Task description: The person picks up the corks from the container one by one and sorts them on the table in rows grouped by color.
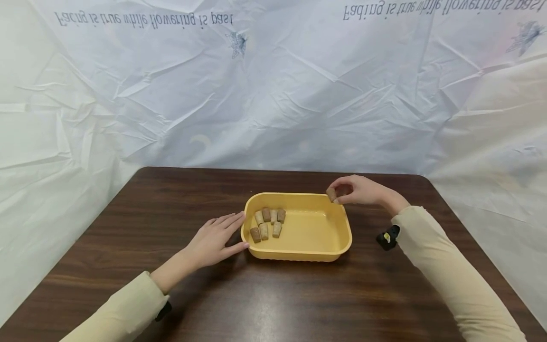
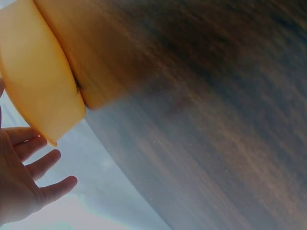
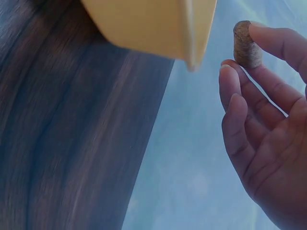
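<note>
A yellow plastic tray (image 1: 307, 256) sits on the dark wooden table, with several cork stoppers (image 1: 263, 231) grouped at its left end. My left hand (image 1: 215, 240) touches the tray's left rim, its fingers spread and fairly straight; in the left wrist view this hand (image 2: 21, 172) shows against the tray's outer wall (image 2: 43, 72). Between thumb and fingertips my right hand (image 1: 363, 192) pinches one cork stopper (image 1: 331, 194) over the far right corner of the tray. The right wrist view shows that cork (image 3: 247, 45) upright between thumb and index finger, beside the tray's wall (image 3: 148, 24).
The dark wood table (image 1: 149, 209) has rounded far corners. Behind it hangs a wrinkled white sheet (image 1: 273, 104) with printed lettering. Black wrist devices (image 1: 388, 237) are strapped at both sleeves.
</note>
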`<state>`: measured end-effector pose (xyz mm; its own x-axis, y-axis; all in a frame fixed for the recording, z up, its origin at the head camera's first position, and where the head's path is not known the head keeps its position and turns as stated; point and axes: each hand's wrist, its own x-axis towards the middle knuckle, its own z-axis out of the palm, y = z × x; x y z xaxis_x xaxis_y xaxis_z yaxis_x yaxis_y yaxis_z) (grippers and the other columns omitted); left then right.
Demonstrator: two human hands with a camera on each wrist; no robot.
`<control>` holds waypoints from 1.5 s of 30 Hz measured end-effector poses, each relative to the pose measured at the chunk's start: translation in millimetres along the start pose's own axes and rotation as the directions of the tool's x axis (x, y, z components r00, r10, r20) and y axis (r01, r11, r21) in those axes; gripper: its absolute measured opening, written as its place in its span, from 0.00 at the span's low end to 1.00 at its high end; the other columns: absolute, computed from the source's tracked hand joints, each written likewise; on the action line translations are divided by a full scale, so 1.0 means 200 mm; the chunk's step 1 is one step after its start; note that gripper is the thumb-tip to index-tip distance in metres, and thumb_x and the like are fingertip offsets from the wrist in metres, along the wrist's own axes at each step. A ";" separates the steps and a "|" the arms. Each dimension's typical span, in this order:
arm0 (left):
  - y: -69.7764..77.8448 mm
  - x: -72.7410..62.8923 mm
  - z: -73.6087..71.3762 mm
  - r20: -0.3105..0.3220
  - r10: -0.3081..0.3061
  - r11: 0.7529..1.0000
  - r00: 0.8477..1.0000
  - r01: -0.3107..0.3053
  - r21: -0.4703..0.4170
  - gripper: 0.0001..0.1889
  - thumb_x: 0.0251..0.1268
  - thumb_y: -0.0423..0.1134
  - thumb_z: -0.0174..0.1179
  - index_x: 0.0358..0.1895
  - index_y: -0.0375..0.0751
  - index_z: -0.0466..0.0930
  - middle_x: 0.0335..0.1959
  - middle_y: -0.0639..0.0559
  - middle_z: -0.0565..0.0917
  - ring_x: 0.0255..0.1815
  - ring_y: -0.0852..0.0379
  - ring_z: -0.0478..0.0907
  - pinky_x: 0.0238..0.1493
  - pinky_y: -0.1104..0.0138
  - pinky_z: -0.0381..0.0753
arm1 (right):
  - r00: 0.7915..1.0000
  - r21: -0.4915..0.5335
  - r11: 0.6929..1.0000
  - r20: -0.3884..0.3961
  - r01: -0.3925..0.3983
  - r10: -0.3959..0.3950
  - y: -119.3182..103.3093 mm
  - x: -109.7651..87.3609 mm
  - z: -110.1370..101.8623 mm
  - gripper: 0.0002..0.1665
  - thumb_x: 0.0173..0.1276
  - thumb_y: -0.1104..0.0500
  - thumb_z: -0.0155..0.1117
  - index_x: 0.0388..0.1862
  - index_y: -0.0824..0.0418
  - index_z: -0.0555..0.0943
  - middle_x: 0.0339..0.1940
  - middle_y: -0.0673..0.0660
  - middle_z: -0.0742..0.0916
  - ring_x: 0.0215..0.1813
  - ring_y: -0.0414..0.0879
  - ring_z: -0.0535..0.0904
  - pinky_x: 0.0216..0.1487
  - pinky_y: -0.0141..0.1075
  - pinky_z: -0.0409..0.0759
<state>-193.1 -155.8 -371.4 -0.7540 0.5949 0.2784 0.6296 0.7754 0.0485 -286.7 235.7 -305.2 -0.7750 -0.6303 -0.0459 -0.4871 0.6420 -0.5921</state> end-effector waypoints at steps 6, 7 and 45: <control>0.00 0.00 0.00 -0.008 0.011 1.000 1.000 -0.011 -0.001 0.37 0.59 0.64 0.42 0.64 0.41 0.61 0.63 0.49 0.64 0.60 0.49 0.62 0.51 0.50 0.63 | 0.993 -0.056 0.996 -0.093 -0.072 0.067 0.08 -0.07 -0.01 0.22 0.58 0.53 0.63 0.51 0.57 0.75 0.45 0.53 0.79 0.41 0.45 0.75 0.38 0.40 0.74; 0.00 0.00 0.00 -0.008 0.010 1.000 1.000 -0.010 -0.001 0.37 0.59 0.64 0.42 0.64 0.41 0.61 0.62 0.48 0.64 0.60 0.49 0.62 0.51 0.50 0.63 | 0.992 -0.061 0.995 -0.102 -0.082 0.075 0.09 -0.08 -0.02 0.23 0.57 0.52 0.64 0.51 0.57 0.75 0.45 0.53 0.79 0.41 0.46 0.75 0.38 0.40 0.74; 0.00 0.00 -0.01 -0.006 0.014 1.000 1.000 -0.014 -0.004 0.37 0.59 0.64 0.43 0.64 0.40 0.61 0.62 0.48 0.64 0.59 0.48 0.62 0.51 0.50 0.64 | 0.955 -0.066 0.967 -0.188 -0.245 0.229 0.45 -0.15 0.14 0.24 0.57 0.60 0.62 0.51 0.70 0.72 0.42 0.62 0.78 0.41 0.54 0.73 0.39 0.47 0.72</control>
<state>-192.2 -156.8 -370.4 -0.7442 0.6044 0.2845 0.6409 0.7661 0.0490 -295.8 299.0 -379.6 -0.9273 -0.3732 -0.0285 -0.3079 0.8040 -0.5088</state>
